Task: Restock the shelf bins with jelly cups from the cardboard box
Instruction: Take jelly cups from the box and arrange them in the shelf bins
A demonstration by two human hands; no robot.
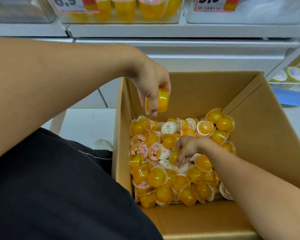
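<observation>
Clear orange-yellow jelly cup (160,100) between the curled fingers of the left hand (151,85). Below the right hand's (186,149) fingertips, a heap of jelly cups (177,161): orange-yellow, with white lids, some pink-patterned. Plain brown cardboard box (206,94). Above the fingers, clear shelf bin (121,13) of yellow cups, red-and-white price tags (73,4).

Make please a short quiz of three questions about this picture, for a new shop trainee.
1. True or false: the left hand holds a jelly cup above the cardboard box.
2. Where is the right hand? A) on the shelf B) down among the cups in the box C) on the floor
3. Fill in: the bin with cups on the shelf has a price tag reading ___.

Key: 1 true. 2 B. 3 6.9.
</observation>
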